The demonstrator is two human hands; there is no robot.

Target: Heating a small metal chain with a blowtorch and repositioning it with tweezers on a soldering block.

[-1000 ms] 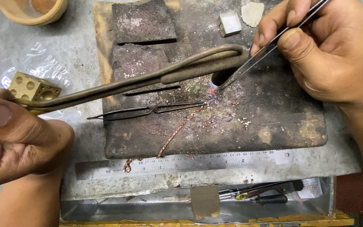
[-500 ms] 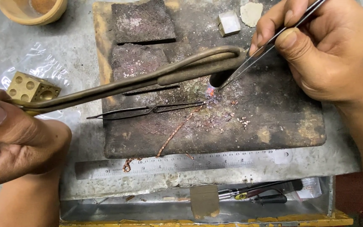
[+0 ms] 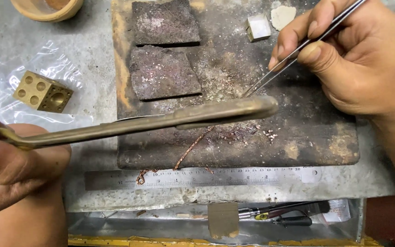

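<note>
Gripping brass pipe (image 3: 161, 121) w/ your left hand (image 3: 17, 167), fingers clamped at bent end; stiff, light. Right hand (image 3: 357, 64) pinches tweezers (image 3: 293, 55) mid-shaft, tips over board (image 3: 316, 146) centre; chain (image 3: 193, 146) thin, fragile, near front edge.

Even, bright light; near pipe blurred
</note>
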